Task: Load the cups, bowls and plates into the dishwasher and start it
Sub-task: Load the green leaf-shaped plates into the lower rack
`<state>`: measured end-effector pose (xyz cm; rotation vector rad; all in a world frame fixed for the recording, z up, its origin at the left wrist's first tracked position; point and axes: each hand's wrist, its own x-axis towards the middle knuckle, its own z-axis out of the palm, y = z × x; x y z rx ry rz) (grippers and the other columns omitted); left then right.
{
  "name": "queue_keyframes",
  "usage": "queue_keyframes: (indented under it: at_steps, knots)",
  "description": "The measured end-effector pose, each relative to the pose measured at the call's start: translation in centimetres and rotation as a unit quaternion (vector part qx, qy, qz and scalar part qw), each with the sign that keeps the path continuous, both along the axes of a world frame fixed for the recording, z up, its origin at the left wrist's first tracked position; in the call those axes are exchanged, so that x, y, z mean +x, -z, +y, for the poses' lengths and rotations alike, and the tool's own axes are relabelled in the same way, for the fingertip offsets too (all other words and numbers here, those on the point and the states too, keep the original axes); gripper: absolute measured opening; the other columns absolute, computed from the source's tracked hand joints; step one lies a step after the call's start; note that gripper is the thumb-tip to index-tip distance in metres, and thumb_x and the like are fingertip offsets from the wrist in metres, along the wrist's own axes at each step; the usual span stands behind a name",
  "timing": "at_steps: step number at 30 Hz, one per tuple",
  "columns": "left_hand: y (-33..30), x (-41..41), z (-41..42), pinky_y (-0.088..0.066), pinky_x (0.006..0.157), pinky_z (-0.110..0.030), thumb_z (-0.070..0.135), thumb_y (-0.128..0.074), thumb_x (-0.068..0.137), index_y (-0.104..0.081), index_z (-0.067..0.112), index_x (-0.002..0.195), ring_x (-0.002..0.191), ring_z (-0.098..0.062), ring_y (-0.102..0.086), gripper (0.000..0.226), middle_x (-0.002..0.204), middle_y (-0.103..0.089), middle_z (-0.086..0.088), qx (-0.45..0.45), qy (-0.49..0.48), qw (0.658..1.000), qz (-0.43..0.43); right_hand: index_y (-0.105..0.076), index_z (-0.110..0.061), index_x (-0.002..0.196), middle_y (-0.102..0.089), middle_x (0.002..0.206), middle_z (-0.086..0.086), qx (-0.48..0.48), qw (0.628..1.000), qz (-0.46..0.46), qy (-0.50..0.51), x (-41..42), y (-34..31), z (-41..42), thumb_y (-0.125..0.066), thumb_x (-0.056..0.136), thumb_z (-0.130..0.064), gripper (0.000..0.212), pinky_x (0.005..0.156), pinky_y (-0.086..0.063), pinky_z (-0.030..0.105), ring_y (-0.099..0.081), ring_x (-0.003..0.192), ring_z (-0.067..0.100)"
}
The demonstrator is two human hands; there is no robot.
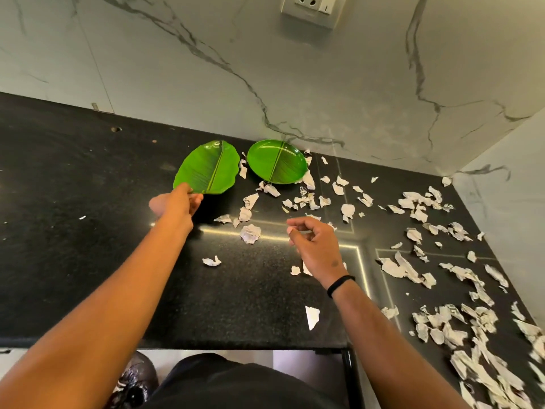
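a glossy green leaf-shaped plate point(208, 167), ribbed with a dark midrib, is pinched at its near edge by the left hand point(177, 203) on the black counter point(88, 261). at its 3 o'clock a round green plate point(277, 161) is seen among torn paper scraps point(442, 320). the right hand point(314, 246) is held loosely curled, nothing in it.

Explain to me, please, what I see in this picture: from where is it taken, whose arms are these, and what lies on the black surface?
There is one picture, from a camera worn on a person's head, looking down at their own arms. The left hand pinches the near edge of a leaf-shaped green plate. The right hand hovers with loosely curled fingers and holds nothing. A round green plate lies beside the first, near the marble wall. Torn paper scraps are scattered over the black counter.
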<state>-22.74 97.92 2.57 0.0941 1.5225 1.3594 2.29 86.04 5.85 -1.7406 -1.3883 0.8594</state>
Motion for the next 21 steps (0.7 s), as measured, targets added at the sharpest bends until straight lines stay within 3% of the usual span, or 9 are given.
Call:
queue_keyframes:
  at_steps: [4, 8, 13, 16, 18, 21]
  knots:
    - [-1.0, 0.5, -5.1, -0.043, 0.037, -0.013, 0.004, -0.063, 0.089, -0.057, 0.006, 0.073, 0.034, -0.004, -0.053, 0.017, 0.042, -0.06, -0.001, 0.018, 0.037, 0.999, -0.02, -0.073, -0.02, 0.102, -0.072, 0.09, 0.009, 0.006, 0.997, 0.061, 0.039, -0.1, -0.8, 0.1, -0.067, 0.094, -0.017, 0.01, 0.068, -0.059, 0.041, -0.071, 0.079, 0.03]
    - [-1.3, 1.5, -9.0, -0.041, 0.036, -0.012, 0.003, -0.063, 0.091, -0.058, 0.005, 0.073, 0.035, -0.003, -0.053, 0.018, 0.045, -0.062, -0.003, 0.041, 0.119, 0.991, -0.038, -0.066, -0.01, 0.115, -0.071, 0.111, 0.012, -0.024, 0.975, 0.21, 0.073, -0.9, -1.9, -0.4, -0.07, 0.093, -0.027, 0.028, 0.062, -0.059, 0.03, -0.073, 0.079, 0.024]
    - [-1.9, 2.7, -11.5, -0.038, 0.036, -0.014, 0.0, -0.061, 0.091, -0.06, 0.002, 0.074, 0.037, -0.005, -0.05, 0.018, 0.049, -0.062, -0.005, 0.078, 0.248, 0.965, -0.02, -0.056, -0.01, 0.13, -0.075, 0.11, 0.003, -0.007, 0.94, 0.325, 0.107, -1.1, -2.1, -1.3, -0.07, 0.092, -0.034, 0.047, 0.088, -0.058, 0.051, -0.069, 0.108, 0.032]
    - [-1.5, 2.8, -11.8, -0.034, 0.035, -0.014, 0.0, -0.059, 0.092, -0.06, 0.004, 0.07, 0.036, -0.007, -0.048, 0.022, 0.048, -0.06, -0.004, 0.084, 0.316, 0.945, 0.013, -0.047, -0.012, 0.138, -0.069, 0.122, 0.013, 0.011, 0.915, 0.36, 0.183, 0.8, -2.4, -2.4, -0.073, 0.089, -0.041, 0.063, 0.078, -0.06, 0.048, -0.07, 0.105, 0.033]
    - [-1.1, 2.8, -11.7, -0.031, 0.035, -0.014, 0.0, -0.059, 0.092, -0.06, 0.004, 0.069, 0.035, -0.007, -0.046, 0.023, 0.048, -0.058, -0.004, 0.084, 0.359, 0.929, 0.036, -0.049, -0.012, 0.136, -0.067, 0.121, 0.016, 0.013, 0.902, 0.365, 0.232, 2.7, -2.8, -3.4, -0.067, 0.094, -0.032, 0.05, 0.066, -0.06, 0.04, -0.07, 0.093, 0.031]
    - [-0.3, 4.0, -11.7, -0.03, 0.034, -0.014, -0.003, -0.059, 0.091, -0.059, 0.004, 0.069, 0.034, -0.008, -0.045, 0.023, 0.048, -0.057, -0.005, 0.082, 0.435, 0.895, 0.048, -0.057, -0.01, 0.125, -0.068, 0.107, 0.017, 0.011, 0.904, 0.325, 0.279, 5.0, -2.5, -5.8, -0.06, 0.098, -0.01, 0.027, 0.061, -0.061, 0.042, -0.067, 0.086, 0.028]
